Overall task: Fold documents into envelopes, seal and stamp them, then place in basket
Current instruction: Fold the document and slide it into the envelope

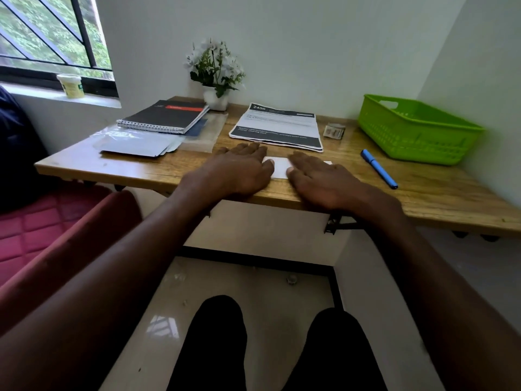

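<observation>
Two hands are laid flat, fingers straight, on one white folded paper [277,167] at the near edge of the worktop [439,198]: left hand [239,170] on its left part, right hand [318,182] on its right. One blue pen [379,168] is set to the right. Behind, one stack of printed documents [277,127] is placed; to the left, grey envelopes [135,145], count unclear. One green basket [417,128] is kept far right. One spiral notebook [166,116] and one flower pot [215,100] are stationed at the back.
</observation>
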Available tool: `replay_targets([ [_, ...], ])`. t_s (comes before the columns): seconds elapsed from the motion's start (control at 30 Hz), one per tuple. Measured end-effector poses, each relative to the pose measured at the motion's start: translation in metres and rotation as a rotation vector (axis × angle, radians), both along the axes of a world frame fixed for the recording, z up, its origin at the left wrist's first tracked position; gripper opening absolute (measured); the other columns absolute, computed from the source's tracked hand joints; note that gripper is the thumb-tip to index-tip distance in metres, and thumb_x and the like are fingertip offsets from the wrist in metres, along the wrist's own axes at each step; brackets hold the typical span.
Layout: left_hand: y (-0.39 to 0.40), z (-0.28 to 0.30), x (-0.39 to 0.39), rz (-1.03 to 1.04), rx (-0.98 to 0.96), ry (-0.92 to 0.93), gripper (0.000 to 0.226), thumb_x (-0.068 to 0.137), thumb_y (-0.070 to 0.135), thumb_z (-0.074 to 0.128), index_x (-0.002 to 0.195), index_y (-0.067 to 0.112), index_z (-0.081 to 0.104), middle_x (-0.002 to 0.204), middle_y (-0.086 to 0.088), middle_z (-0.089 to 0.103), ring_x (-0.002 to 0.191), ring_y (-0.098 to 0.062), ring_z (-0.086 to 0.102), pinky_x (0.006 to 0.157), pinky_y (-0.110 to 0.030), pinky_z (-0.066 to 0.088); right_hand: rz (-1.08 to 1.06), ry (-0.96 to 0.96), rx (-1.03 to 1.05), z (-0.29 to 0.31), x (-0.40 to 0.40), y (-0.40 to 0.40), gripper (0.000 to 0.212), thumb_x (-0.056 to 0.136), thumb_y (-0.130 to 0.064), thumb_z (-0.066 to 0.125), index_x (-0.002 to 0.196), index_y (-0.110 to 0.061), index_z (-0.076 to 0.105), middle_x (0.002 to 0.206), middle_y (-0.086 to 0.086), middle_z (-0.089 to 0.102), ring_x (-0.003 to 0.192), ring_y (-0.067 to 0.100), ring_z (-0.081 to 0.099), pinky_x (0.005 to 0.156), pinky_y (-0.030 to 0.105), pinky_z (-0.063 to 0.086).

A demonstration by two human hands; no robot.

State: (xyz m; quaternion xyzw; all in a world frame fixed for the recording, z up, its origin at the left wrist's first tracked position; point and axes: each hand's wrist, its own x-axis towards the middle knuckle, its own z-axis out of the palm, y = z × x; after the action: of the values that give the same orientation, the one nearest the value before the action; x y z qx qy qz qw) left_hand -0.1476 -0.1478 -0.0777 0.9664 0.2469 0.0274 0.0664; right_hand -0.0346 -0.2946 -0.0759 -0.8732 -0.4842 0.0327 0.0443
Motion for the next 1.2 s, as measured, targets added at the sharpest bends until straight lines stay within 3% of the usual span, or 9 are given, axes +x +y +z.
replay_targets([
  [0.17,-0.003,-0.008,-0.007,0.192,0.001,-0.075,0.076,0.105,0.059,0.018,0.164,0.013,0.012,0.173,-0.009,0.008,0.160,-0.025,0.008,0.127,-0.048,0.008,-0.179,-0.008,0.050,-0.003,0.002,-0.013,0.062,0.108,-0.049,0.017,0.164,-0.023,0.015,0.172,-0.002,0.009,0.158,0.016,0.009,0.125,0.049,0.009],
  [0.3,-0.012,-0.007,-0.016,-0.109,0.077,-0.241,0.062,0.109,0.049,0.023,0.165,0.026,0.009,0.173,0.003,0.007,0.159,-0.014,0.005,0.128,-0.041,0.011,-0.130,-0.119,0.172,-0.005,-0.007,-0.013,0.058,0.108,-0.041,0.022,0.163,-0.022,0.018,0.172,-0.002,0.012,0.157,0.013,0.011,0.126,0.049,0.007],
  [0.4,-0.011,-0.005,-0.013,-0.177,0.074,-0.175,0.059,0.110,0.046,0.021,0.165,0.027,0.011,0.173,0.005,0.009,0.159,-0.011,0.006,0.128,-0.039,0.010,0.035,-0.094,0.170,0.001,-0.013,-0.001,0.056,0.110,-0.041,0.020,0.163,-0.027,0.016,0.171,-0.008,0.012,0.156,0.008,0.011,0.125,0.046,0.007],
  [0.57,-0.009,-0.006,-0.011,-0.008,0.055,-0.049,0.067,0.106,0.057,0.015,0.165,0.025,0.011,0.174,-0.003,0.007,0.160,-0.022,0.006,0.127,-0.045,0.008,-0.016,-0.012,0.012,-0.001,0.000,0.006,0.061,0.108,-0.052,0.014,0.164,-0.029,0.009,0.172,-0.008,0.004,0.158,0.010,0.004,0.126,0.047,0.005],
  [0.77,-0.019,-0.012,-0.016,0.215,0.053,-0.123,0.087,0.098,0.073,0.018,0.161,0.013,0.024,0.169,-0.013,0.021,0.156,-0.031,0.019,0.123,-0.050,0.019,-0.260,-0.012,0.058,-0.009,0.002,-0.007,0.071,0.105,-0.061,0.015,0.164,-0.023,0.011,0.173,0.006,0.003,0.159,0.023,0.004,0.126,0.048,0.006],
  [0.87,-0.014,-0.006,-0.017,0.153,0.081,-0.167,0.082,0.095,0.076,0.031,0.150,0.016,0.039,0.159,-0.012,0.037,0.146,-0.032,0.034,0.114,-0.051,0.033,-0.266,-0.046,0.126,-0.013,-0.001,-0.007,0.072,0.104,-0.061,0.020,0.163,-0.020,0.019,0.171,0.007,0.013,0.158,0.024,0.012,0.125,0.047,0.012],
  [1.0,0.000,0.025,-0.007,0.088,0.041,-0.001,0.097,0.083,0.084,0.050,0.150,0.014,0.038,0.161,-0.013,0.031,0.147,-0.035,0.031,0.113,-0.053,0.037,-0.287,-0.050,0.242,-0.010,0.003,-0.008,0.073,0.100,-0.065,0.034,0.153,-0.014,0.037,0.159,0.009,0.041,0.143,0.028,0.040,0.114,0.046,0.034],
  [1.07,0.010,0.039,0.000,0.067,0.037,0.114,0.100,0.074,0.088,0.052,0.141,0.014,0.047,0.153,-0.013,0.041,0.138,-0.035,0.040,0.109,-0.052,0.041,-0.300,-0.037,0.280,-0.009,0.003,-0.009,0.076,0.098,-0.067,0.040,0.153,-0.014,0.036,0.156,0.009,0.043,0.140,0.029,0.043,0.111,0.044,0.037],
  [1.2,0.016,0.051,0.007,-0.008,0.001,0.132,0.089,0.059,0.093,0.051,0.099,0.015,0.060,0.105,-0.007,0.065,0.092,-0.022,0.058,0.088,-0.042,0.052,-0.300,-0.071,0.310,-0.004,0.003,-0.011,0.077,0.097,-0.067,0.044,0.150,-0.012,0.042,0.150,0.011,0.046,0.135,0.030,0.045,0.106,0.042,0.039],
])
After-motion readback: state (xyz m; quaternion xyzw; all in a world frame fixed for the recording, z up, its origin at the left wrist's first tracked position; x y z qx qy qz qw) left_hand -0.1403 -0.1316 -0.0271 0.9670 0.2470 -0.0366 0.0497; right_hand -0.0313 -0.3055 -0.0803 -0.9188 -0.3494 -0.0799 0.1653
